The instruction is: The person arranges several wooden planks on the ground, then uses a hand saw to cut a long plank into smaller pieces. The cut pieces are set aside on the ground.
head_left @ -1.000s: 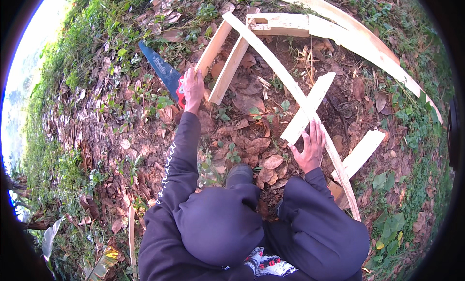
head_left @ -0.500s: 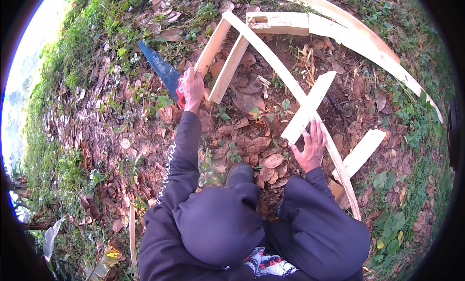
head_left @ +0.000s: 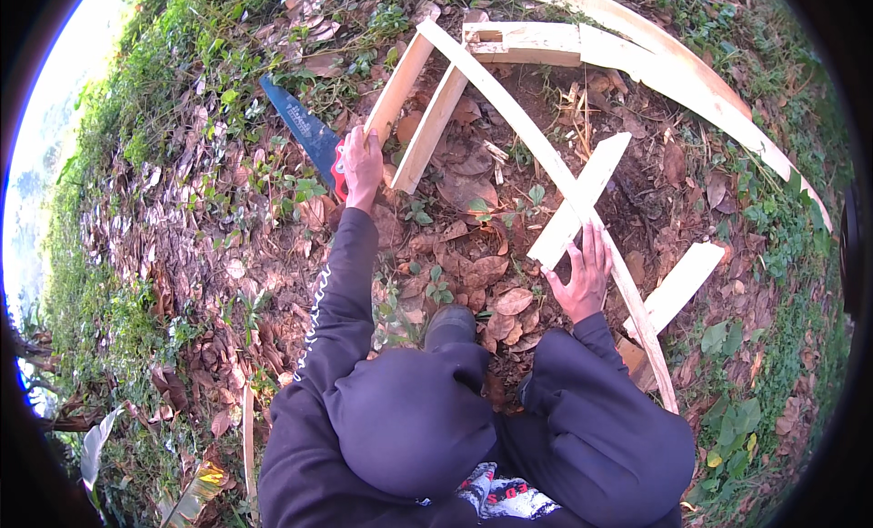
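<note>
Clearance: mid lane OK, fwd obstr.
Leaf litter (head_left: 473, 275) btwn L hand (head_left: 363, 169) & R hand (head_left: 585, 278) = passable lane; fwd, long thin strip (head_left: 514, 116) slants across, crossing short plank (head_left: 602, 167) by R hand. Saw blade (head_left: 303, 128) blocks fwd-L of L hand.

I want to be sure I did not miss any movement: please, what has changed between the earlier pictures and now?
Nothing visibly changed: nothing was taken hold of or let go. The left hand stayed at the near end of a board, beside the blue-bladed saw; the right hand stayed against the long thin strip.
</note>
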Available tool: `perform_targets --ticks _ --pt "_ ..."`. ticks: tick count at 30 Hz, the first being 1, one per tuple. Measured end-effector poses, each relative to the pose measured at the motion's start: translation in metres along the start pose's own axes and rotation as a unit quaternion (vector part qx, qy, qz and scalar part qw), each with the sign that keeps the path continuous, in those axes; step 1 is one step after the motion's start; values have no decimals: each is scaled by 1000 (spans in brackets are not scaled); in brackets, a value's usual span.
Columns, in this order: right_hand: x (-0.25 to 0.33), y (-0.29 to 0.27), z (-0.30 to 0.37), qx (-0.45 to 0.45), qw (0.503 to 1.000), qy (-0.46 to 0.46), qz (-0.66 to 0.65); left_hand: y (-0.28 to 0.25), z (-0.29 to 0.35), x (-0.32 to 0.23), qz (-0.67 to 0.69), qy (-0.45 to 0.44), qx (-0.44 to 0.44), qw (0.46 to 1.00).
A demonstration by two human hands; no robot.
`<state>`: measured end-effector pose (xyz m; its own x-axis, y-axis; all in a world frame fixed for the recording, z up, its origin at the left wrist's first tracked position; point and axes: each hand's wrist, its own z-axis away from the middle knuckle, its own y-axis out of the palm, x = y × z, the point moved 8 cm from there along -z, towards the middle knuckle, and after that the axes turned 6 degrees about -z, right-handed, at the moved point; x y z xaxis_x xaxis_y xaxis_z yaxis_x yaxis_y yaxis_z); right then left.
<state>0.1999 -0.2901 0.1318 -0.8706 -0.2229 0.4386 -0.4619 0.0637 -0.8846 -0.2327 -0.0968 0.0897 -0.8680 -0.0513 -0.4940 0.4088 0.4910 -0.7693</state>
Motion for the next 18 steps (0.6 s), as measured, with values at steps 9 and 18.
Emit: perform_targets --ticks 9,18 --pt "0 3 3 14 1000 8 0 -45 7 -38 -122 75 -127 982" --pt "4 0 -3 -3 1000 -4 -6 -36 23 -110 -93 159 51 982"
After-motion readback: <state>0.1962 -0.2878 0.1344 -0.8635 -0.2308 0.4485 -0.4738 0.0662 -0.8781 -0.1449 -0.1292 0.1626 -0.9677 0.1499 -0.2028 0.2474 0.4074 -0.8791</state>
